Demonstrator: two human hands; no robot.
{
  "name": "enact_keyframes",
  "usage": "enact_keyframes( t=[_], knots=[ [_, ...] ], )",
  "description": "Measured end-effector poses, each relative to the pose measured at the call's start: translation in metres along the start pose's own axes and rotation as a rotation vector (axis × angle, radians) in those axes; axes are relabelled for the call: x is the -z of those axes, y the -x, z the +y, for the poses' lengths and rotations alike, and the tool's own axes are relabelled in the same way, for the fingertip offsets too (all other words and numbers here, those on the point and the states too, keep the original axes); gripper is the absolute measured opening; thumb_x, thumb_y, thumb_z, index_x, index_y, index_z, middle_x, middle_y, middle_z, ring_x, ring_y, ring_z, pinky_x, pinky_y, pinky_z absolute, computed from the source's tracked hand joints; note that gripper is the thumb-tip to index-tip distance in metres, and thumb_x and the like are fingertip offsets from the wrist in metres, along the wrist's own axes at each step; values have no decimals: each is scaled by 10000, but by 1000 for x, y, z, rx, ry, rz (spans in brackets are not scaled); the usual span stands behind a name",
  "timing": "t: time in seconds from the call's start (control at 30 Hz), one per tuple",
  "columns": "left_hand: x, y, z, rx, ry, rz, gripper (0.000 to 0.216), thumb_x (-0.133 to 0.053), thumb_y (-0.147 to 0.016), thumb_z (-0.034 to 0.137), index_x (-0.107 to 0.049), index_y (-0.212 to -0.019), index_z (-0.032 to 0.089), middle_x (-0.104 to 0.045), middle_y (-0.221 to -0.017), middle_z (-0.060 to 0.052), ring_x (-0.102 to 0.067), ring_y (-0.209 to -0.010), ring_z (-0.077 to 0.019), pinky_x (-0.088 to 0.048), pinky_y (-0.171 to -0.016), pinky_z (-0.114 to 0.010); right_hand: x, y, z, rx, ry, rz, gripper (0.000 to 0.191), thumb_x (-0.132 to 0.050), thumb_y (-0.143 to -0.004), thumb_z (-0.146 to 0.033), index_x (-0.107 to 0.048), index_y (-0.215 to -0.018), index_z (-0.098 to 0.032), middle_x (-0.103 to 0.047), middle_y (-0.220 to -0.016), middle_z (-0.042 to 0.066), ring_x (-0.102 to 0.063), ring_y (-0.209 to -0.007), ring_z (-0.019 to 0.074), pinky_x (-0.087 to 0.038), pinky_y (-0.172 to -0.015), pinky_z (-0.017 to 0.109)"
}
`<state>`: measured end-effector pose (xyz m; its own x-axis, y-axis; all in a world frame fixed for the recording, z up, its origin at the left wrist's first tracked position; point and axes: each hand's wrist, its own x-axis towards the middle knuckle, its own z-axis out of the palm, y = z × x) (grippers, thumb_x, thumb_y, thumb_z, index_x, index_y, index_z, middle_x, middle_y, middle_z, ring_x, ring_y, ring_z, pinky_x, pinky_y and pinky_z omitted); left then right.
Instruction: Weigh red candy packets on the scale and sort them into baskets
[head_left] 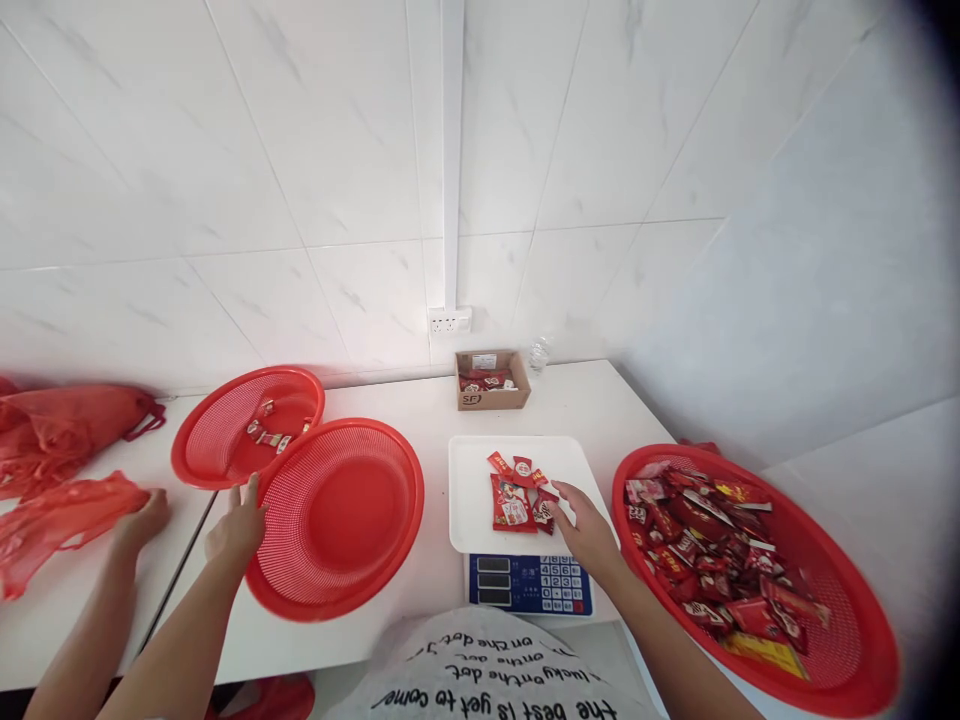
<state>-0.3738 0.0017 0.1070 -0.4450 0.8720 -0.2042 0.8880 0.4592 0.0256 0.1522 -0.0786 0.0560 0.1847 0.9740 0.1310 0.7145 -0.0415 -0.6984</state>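
Observation:
My left hand [236,530] grips the left rim of a round red plastic basket [341,515], its fingers at the edge where a second red basket [196,450] stands close by. My right hand [585,525] reaches over the white weighing tray [465,500] of a digital scale [529,585]. Its thumb and fingers are closed at a small dark red snack packet [544,512]. Beside that packet lie a larger red snack packet [512,503] and several small red wrapped pieces [523,469].
A large red basket [847,600] heaped with snack packets stands at the right. Behind the scale are a small cardboard box [491,399] of packets and a clear plastic object [539,354]. At the left, another person's hand [146,517] holds a red mesh bag [75,515].

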Motion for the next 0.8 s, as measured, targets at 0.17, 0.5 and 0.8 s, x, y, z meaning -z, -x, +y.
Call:
enact_keyframes(
  t=[0.17,0.5,0.8],
  knots=[
    [-10,14,16,35,125,-11,637,-240,-886,392,-70,-1471,207,-156,-1512,-204,-622,-974,-350,-480,-761,-495,-2,2,2,2,8,14,427,-415,-855,-463,-555,-1168,-210,-588,-1204,102,-535,-1136,241,-416,-990,454],
    [-15,72,94,-218,280,116,600,-292,-894,413,-145,-1454,258,-198,-1513,-136,-610,-986,-296,-509,-665,-404,-8,3,6,0,162,0,456,-476,-823,-387,-535,-1217,-167,-523,-1267,138,-457,-1211,250,-364,-1027,430],
    [-60,145,260,-1029,182,-248,707,-498,-813,506,-289,-1408,187,-383,-1427,-138,-395,-1277,-277,-389,-982,-385,-15,-1,-6,-62,230,-186,599,-610,-727,-281,-465,-1305,-222,-440,-1368,119,-395,-1259,294,-346,-1019,452]
  ],
)
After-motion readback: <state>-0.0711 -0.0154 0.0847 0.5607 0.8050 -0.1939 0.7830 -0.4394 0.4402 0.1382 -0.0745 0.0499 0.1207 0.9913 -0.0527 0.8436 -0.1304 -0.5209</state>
